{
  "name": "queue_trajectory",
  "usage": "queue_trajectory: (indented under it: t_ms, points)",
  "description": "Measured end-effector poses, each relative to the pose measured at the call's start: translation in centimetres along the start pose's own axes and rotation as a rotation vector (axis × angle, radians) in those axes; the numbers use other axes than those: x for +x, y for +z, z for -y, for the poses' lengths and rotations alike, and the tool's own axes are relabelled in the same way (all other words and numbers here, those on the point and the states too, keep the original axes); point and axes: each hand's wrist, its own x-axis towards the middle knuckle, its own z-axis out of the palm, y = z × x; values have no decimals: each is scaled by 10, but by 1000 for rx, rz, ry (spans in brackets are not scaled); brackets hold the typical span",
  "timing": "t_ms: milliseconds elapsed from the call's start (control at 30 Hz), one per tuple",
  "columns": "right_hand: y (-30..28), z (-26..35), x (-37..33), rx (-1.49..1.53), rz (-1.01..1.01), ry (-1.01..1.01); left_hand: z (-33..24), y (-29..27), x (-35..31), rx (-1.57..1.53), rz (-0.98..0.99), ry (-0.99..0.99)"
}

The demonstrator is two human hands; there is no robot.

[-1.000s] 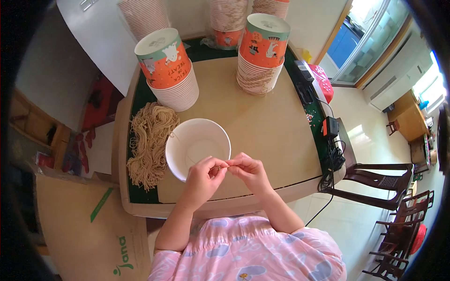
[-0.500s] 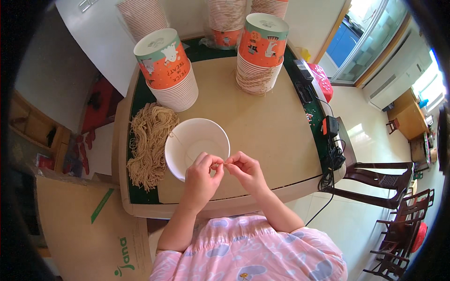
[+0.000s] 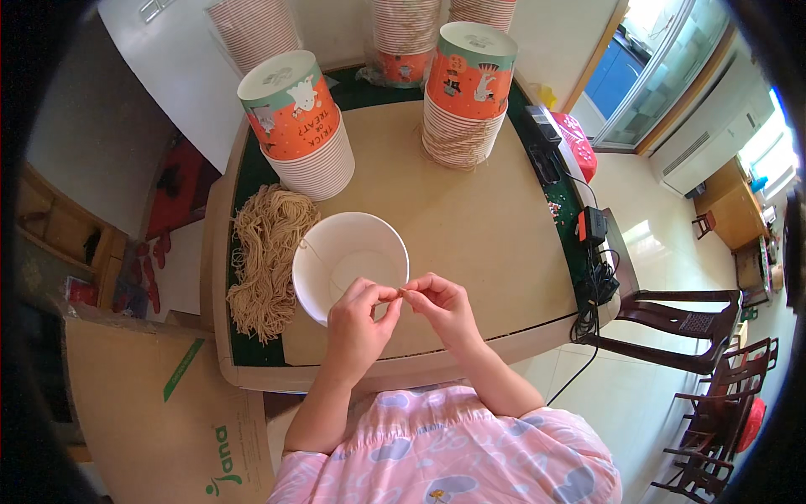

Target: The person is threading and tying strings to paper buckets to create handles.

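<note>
Close to my body, above the near rim of a white paper bucket (image 3: 369, 239), my two hands meet fingertip to fingertip. My left hand (image 3: 359, 315) and my right hand (image 3: 445, 311) each pinch a short bit of tan twine, mostly hidden by the fingers. The bucket stands upright with its mouth up, and a thin strand of twine shows at its left inner wall. Left of the bucket, a loose hank of tan twine (image 3: 264, 260) lies on the table.
Behind are two upside-down stacks of orange-and-green paper buckets, a left stack (image 3: 306, 126) and a right stack (image 3: 470, 92) with twine hanging round its lower part. Black cables and adapters (image 3: 593, 227) line the table's right edge. A cardboard box (image 3: 159, 403) stands at lower left.
The bucket and my left hand have shifted very slightly left. My fingertips stay together, pinching the twine, and the bit between them shows less.
</note>
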Motion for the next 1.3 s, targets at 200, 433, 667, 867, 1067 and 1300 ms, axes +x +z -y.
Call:
queue_trajectory:
  t_ms: [200,433,667,867,1067,1300]
  points:
    - [5,-5,-1,-129,-24,-149,0,2,1,-9,-37,-5]
    - [17,15,-2,-511,-20,-300,4,-10,4,-110,-64,-106]
    - [24,19,2,-824,-40,-434,9,-12,3,-189,-48,-155]
    - [26,19,4,-809,-73,-486,12,-11,3,-288,5,-193]
    - [27,19,4,-749,-92,-522,8,-13,3,-407,3,-248]
    - [22,13,-3,-687,-57,-470,9,-12,-2,-410,114,-316]
